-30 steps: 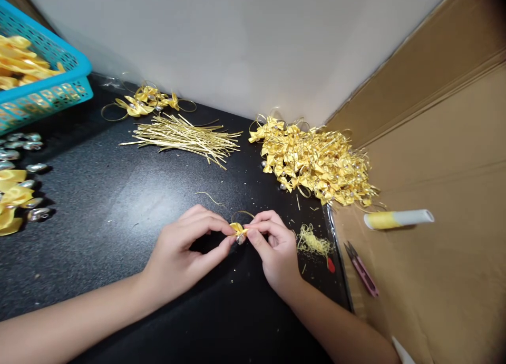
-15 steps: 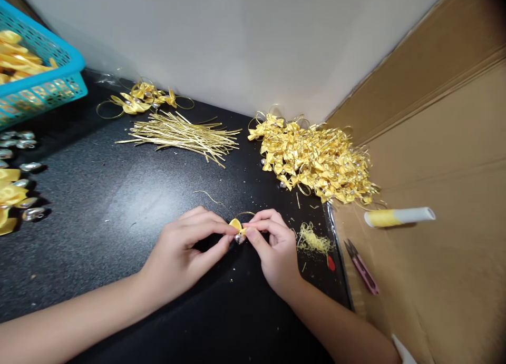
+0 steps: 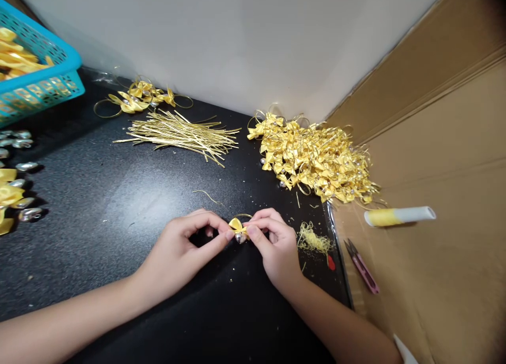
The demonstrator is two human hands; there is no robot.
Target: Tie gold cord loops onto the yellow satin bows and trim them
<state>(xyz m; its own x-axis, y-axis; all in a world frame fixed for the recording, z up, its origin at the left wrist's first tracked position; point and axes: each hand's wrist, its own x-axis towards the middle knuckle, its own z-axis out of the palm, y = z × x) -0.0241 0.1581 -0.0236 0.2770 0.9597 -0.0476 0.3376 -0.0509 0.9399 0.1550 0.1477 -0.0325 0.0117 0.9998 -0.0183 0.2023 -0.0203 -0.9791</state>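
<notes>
Both hands pinch one small yellow satin ribbon bow [image 3: 237,226] from opposite sides, steadying it.
Left hand [image 3: 179,251] and right hand [image 3: 276,245] grasp it just above the black tabletop [image 3: 118,206]; its silver bead [image 3: 240,238] hangs beneath.

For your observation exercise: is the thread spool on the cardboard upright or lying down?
Lying down: the thread spool rests lengthwise on the cardboard, beside the snips.

Blue basket [image 3: 47,85] (left edge) cropped
</notes>
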